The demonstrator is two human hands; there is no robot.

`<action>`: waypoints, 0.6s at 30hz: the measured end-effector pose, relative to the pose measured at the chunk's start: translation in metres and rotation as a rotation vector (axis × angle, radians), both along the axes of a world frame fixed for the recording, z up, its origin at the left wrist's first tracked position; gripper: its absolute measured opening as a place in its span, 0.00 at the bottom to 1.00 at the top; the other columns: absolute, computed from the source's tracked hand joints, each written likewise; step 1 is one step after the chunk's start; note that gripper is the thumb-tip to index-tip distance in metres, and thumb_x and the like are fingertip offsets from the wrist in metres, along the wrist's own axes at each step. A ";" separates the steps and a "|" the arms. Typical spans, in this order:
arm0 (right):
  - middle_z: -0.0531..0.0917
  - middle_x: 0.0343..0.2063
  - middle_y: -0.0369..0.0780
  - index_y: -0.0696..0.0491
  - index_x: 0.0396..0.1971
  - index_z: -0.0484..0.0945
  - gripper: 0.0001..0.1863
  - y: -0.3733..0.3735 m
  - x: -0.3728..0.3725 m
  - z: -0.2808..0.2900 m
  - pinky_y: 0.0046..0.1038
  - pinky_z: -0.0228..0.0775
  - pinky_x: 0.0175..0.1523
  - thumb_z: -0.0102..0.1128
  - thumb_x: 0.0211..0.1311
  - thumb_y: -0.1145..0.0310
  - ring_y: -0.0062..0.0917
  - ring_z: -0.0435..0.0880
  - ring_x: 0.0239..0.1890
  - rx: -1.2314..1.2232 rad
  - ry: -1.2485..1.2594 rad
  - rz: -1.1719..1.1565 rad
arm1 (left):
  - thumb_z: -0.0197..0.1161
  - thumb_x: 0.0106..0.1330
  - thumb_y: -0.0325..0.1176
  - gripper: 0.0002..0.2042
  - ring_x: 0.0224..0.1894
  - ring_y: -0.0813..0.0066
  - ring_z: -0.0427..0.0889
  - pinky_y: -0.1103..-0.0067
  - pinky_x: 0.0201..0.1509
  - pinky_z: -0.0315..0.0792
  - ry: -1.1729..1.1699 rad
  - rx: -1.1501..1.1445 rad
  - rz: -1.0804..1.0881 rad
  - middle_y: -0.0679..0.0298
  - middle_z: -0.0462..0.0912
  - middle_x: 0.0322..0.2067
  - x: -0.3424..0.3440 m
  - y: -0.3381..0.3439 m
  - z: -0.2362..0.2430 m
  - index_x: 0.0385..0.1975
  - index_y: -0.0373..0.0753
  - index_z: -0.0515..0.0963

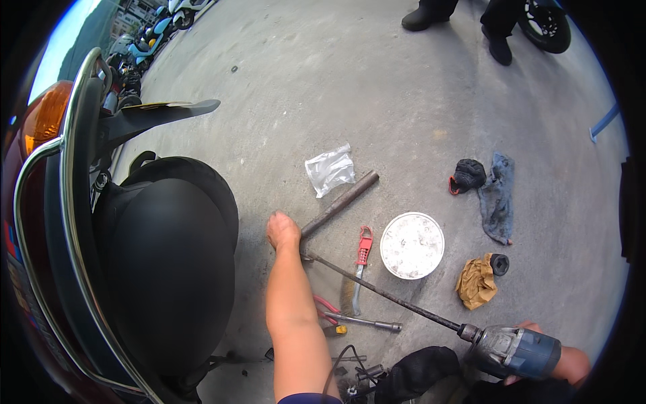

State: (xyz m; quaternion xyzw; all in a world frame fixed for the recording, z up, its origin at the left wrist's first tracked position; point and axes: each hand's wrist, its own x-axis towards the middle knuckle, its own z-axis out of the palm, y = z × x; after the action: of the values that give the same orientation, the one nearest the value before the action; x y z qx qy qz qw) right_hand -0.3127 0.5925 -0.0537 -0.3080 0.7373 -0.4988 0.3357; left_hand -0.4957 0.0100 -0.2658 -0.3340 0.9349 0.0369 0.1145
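Note:
My left hand (284,230) is closed in a fist near the lower end of a thick metal pipe (343,200) on the concrete. What the fingers hold, if anything, is hidden under the hand. My right hand (529,326) is wrapped round a blue and grey power tool (515,350) at the lower right, partly hidden behind its body. From the tool's nose a long dark rod (387,291) runs up and left, its tip beside my left wrist. Between the arms lie a red-handled brush (364,248), red-handled pliers (326,305) and a chrome socket wrench (369,323).
Close on the left stands a motor scooter with a black seat (168,269) and chrome rail (67,141). Around the rod are a round white lid (412,246), clear bag (330,170), brown paper (476,284), blue rag (496,202) and black glove (468,176). A person's boots (498,47) stand far right.

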 end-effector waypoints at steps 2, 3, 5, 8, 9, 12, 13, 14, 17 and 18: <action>0.88 0.41 0.43 0.53 0.46 0.84 0.32 -0.005 0.000 0.005 0.34 0.82 0.48 0.86 0.44 0.51 0.36 0.89 0.41 0.063 -0.026 0.002 | 0.51 0.71 0.28 0.14 0.60 0.53 0.79 0.64 0.63 0.76 0.018 -0.011 0.025 0.54 0.82 0.55 0.005 0.007 0.005 0.49 0.34 0.81; 0.88 0.41 0.43 0.53 0.47 0.84 0.32 -0.009 0.002 0.006 0.34 0.82 0.48 0.86 0.45 0.50 0.36 0.89 0.41 0.083 -0.059 -0.029 | 0.52 0.71 0.28 0.13 0.59 0.53 0.79 0.63 0.62 0.76 0.018 -0.020 -0.010 0.54 0.82 0.54 0.008 0.008 0.009 0.49 0.34 0.82; 0.88 0.42 0.43 0.52 0.48 0.84 0.33 -0.018 0.005 0.004 0.34 0.82 0.49 0.83 0.47 0.47 0.37 0.89 0.43 0.054 -0.058 -0.049 | 0.53 0.71 0.28 0.13 0.57 0.52 0.80 0.62 0.60 0.78 0.058 -0.062 -0.069 0.53 0.83 0.51 0.012 0.010 0.016 0.47 0.34 0.83; 0.88 0.42 0.42 0.52 0.48 0.83 0.34 -0.029 0.008 -0.005 0.34 0.80 0.49 0.79 0.49 0.40 0.37 0.89 0.43 -0.006 0.012 -0.026 | 0.56 0.69 0.28 0.12 0.57 0.50 0.80 0.62 0.60 0.77 0.090 -0.072 -0.045 0.49 0.82 0.50 0.017 0.012 0.016 0.46 0.32 0.83; 0.87 0.41 0.42 0.52 0.46 0.83 0.34 -0.031 0.008 -0.006 0.34 0.80 0.49 0.79 0.49 0.40 0.37 0.88 0.43 -0.006 0.016 -0.016 | 0.56 0.68 0.27 0.12 0.57 0.47 0.80 0.61 0.59 0.77 0.102 -0.073 -0.035 0.46 0.82 0.50 0.022 0.013 0.015 0.46 0.32 0.83; 0.87 0.39 0.41 0.51 0.41 0.83 0.32 -0.035 0.007 -0.009 0.34 0.79 0.49 0.78 0.50 0.39 0.36 0.88 0.41 -0.025 -0.032 -0.004 | 0.56 0.68 0.26 0.11 0.58 0.43 0.79 0.59 0.57 0.77 0.173 -0.054 -0.036 0.43 0.81 0.51 0.036 0.013 0.008 0.45 0.31 0.82; 0.86 0.38 0.41 0.51 0.40 0.82 0.31 -0.036 0.007 -0.008 0.34 0.78 0.49 0.78 0.50 0.38 0.36 0.87 0.41 -0.034 -0.061 -0.002 | 0.58 0.68 0.27 0.11 0.57 0.44 0.79 0.60 0.58 0.76 0.214 -0.056 -0.053 0.44 0.81 0.51 0.041 0.010 0.009 0.45 0.30 0.82; 0.86 0.38 0.40 0.51 0.38 0.82 0.31 -0.037 0.006 -0.007 0.34 0.78 0.48 0.77 0.50 0.38 0.36 0.87 0.40 -0.046 -0.094 -0.003 | 0.60 0.68 0.28 0.11 0.57 0.45 0.79 0.60 0.59 0.74 0.237 -0.051 -0.061 0.45 0.80 0.51 0.047 0.007 0.010 0.46 0.29 0.81; 0.85 0.35 0.39 0.51 0.34 0.82 0.30 -0.039 0.006 0.000 0.34 0.76 0.48 0.77 0.50 0.37 0.35 0.86 0.39 -0.097 -0.193 -0.010 | 0.62 0.67 0.28 0.11 0.50 0.44 0.82 0.59 0.54 0.75 0.718 0.063 0.034 0.45 0.83 0.47 0.058 -0.007 0.023 0.44 0.28 0.81; 0.85 0.35 0.39 0.51 0.32 0.81 0.30 -0.040 0.006 0.003 0.34 0.76 0.48 0.77 0.50 0.37 0.34 0.86 0.38 -0.121 -0.235 -0.019 | 0.64 0.68 0.28 0.09 0.42 0.48 0.84 0.62 0.49 0.76 0.853 0.243 0.061 0.50 0.86 0.38 0.065 -0.011 0.031 0.42 0.27 0.81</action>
State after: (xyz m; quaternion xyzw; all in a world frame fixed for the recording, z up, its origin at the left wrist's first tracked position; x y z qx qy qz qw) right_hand -0.3062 0.5530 -0.0508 -0.2602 0.6644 -0.5779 0.3960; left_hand -0.4312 -0.0012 -0.2350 -0.3004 0.8771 0.2844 -0.2441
